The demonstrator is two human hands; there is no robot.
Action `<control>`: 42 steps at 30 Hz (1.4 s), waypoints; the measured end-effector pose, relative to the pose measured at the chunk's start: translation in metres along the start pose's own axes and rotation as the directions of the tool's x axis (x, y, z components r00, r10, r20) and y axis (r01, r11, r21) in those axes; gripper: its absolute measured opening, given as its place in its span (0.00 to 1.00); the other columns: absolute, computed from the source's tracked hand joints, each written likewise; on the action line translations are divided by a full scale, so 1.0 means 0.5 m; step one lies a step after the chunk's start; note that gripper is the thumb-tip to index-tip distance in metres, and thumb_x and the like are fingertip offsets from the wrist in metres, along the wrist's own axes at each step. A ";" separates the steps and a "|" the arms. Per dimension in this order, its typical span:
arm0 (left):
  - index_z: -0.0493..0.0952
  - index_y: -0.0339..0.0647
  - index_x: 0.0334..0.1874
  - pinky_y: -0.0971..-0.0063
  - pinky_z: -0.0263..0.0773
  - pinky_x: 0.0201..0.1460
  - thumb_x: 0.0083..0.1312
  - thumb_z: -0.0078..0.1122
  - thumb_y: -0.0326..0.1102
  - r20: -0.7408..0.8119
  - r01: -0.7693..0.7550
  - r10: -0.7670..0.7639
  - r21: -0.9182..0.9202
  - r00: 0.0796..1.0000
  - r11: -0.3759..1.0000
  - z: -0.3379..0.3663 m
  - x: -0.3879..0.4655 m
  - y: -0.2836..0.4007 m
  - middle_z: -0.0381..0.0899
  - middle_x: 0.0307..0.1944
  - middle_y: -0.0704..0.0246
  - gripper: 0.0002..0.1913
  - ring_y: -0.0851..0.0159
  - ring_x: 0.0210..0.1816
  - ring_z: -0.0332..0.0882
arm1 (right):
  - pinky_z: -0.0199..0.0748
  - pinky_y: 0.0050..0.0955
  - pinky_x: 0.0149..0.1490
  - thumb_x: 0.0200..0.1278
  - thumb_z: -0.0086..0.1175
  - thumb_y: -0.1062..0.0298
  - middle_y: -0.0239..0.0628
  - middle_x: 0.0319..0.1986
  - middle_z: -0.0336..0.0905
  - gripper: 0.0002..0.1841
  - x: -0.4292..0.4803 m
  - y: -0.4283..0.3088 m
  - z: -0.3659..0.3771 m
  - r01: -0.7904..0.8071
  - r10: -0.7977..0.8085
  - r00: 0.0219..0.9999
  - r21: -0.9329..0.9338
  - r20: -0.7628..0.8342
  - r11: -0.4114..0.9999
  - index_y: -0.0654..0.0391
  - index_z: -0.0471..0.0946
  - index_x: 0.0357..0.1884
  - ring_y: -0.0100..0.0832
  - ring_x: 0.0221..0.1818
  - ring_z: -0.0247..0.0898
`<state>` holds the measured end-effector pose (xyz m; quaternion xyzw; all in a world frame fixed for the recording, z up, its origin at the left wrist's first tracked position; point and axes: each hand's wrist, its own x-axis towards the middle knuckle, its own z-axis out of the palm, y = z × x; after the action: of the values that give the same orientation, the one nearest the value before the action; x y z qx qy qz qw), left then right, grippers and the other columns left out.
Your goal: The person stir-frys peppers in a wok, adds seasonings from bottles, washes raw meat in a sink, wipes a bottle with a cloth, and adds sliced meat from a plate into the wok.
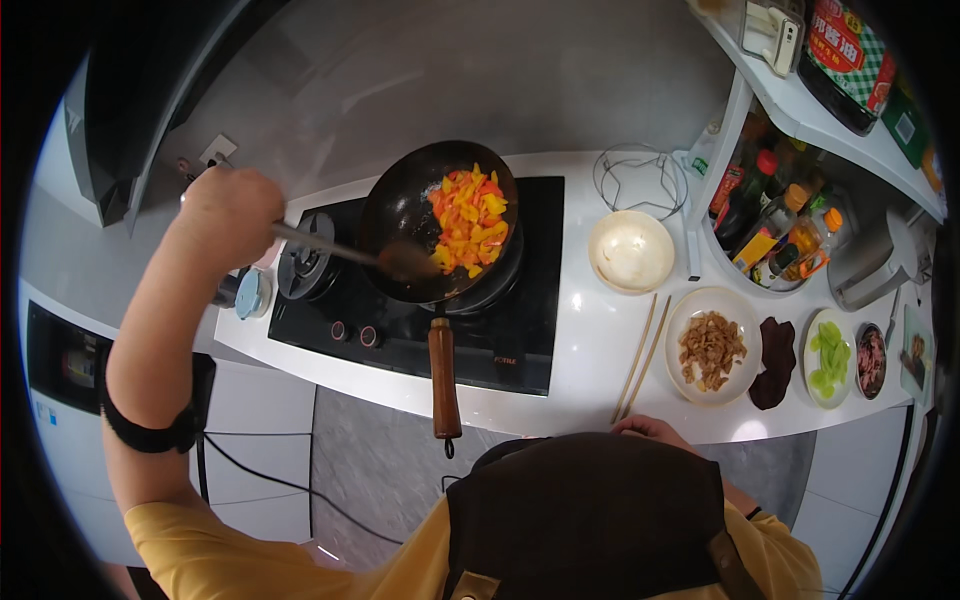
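Note:
My left hand [234, 214] grips the handle of a wok spatula [322, 244]. The spatula's blurred blade lies in a dark wok [397, 202], against a heap of cut yellow and orange-red peppers [471, 217]. The wok sits on the right burner, its wooden handle [444, 379] pointing towards me. My right hand [646, 427] rests by the counter's front edge, partly hidden behind my dark apron [585, 517]. Its fingers look curled, but whether they hold anything is not visible. A pair of wooden chopsticks [643, 358] lies just beyond it.
Right of the black gas hob [420, 360] stand a cream bowl [631, 251], a plate of cooked meat slices [712, 351], a dark cloth [772, 364] and a plate of green slices [828, 360]. Bottles [780, 217] fill the corner. A wire rack [641, 180] leans at the back.

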<state>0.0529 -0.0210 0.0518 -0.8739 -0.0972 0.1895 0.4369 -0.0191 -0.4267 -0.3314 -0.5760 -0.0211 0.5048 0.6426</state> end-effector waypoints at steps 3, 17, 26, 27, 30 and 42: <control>0.85 0.51 0.33 0.69 0.76 0.41 0.51 0.60 0.36 0.111 -0.074 0.093 -0.165 0.989 0.984 -0.001 0.003 0.001 0.82 0.32 0.69 0.08 0.61 0.38 0.81 | 0.71 0.21 0.48 0.68 0.51 0.64 0.32 0.39 0.77 0.13 0.001 0.010 -0.004 0.003 -0.003 1.000 0.020 -0.006 1.000 0.62 0.75 0.48 0.21 0.42 0.71; 0.81 0.38 0.39 0.65 0.72 0.30 0.59 0.58 0.35 0.065 0.116 -0.105 -0.777 0.992 0.619 0.239 -0.003 0.033 0.78 0.22 0.59 0.10 0.58 0.26 0.78 | 0.74 0.25 0.47 0.67 0.51 0.67 0.38 0.37 0.79 0.11 -0.052 0.050 -0.056 0.011 0.020 0.984 0.176 -0.177 0.984 0.62 0.75 0.46 0.29 0.41 0.76; 0.73 0.40 0.43 0.56 0.75 0.37 0.63 0.54 0.36 -0.031 0.061 -0.078 -0.371 0.996 0.927 0.231 -0.057 0.187 0.81 0.28 0.54 0.10 0.47 0.35 0.81 | 0.77 0.36 0.44 0.67 0.46 0.61 0.44 0.44 0.75 0.24 -0.086 0.076 -0.163 0.383 0.082 0.614 0.387 -0.785 0.839 0.57 0.57 0.62 0.39 0.41 0.77; 0.73 0.40 0.44 0.55 0.75 0.37 0.63 0.52 0.36 -0.077 0.030 -0.064 -0.383 0.995 0.923 0.241 -0.029 0.188 0.81 0.30 0.54 0.10 0.46 0.35 0.80 | 0.76 0.37 0.47 0.67 0.45 0.64 0.42 0.45 0.74 0.26 -0.088 0.055 -0.163 0.428 0.043 0.602 0.367 -0.798 0.826 0.52 0.55 0.65 0.38 0.42 0.76; 0.77 0.35 0.38 0.56 0.72 0.39 0.58 0.54 0.35 -0.151 -0.021 -0.095 -0.627 0.984 0.779 0.232 0.002 0.136 0.79 0.33 0.50 0.11 0.45 0.38 0.77 | 0.79 0.37 0.43 0.62 0.46 0.72 0.44 0.48 0.73 0.31 -0.072 0.044 -0.192 0.411 0.038 0.615 0.362 -0.787 0.836 0.47 0.51 0.67 0.37 0.41 0.76; 0.77 0.38 0.37 0.82 0.55 0.11 0.69 0.47 0.48 0.485 0.455 0.026 -0.798 0.874 -0.396 0.433 -0.133 0.126 0.66 0.14 0.74 0.19 0.76 0.11 0.61 | 0.80 0.31 0.32 0.49 0.46 0.78 0.42 0.44 0.72 0.28 -0.085 0.064 -0.212 0.537 -0.087 0.551 0.272 -0.830 0.798 0.56 0.61 0.57 0.38 0.37 0.76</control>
<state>-0.0972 0.0763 -0.1007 -0.7687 -0.4469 0.0623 -0.4533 0.0046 -0.5372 -0.3680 -0.5356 0.2858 0.0602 0.7924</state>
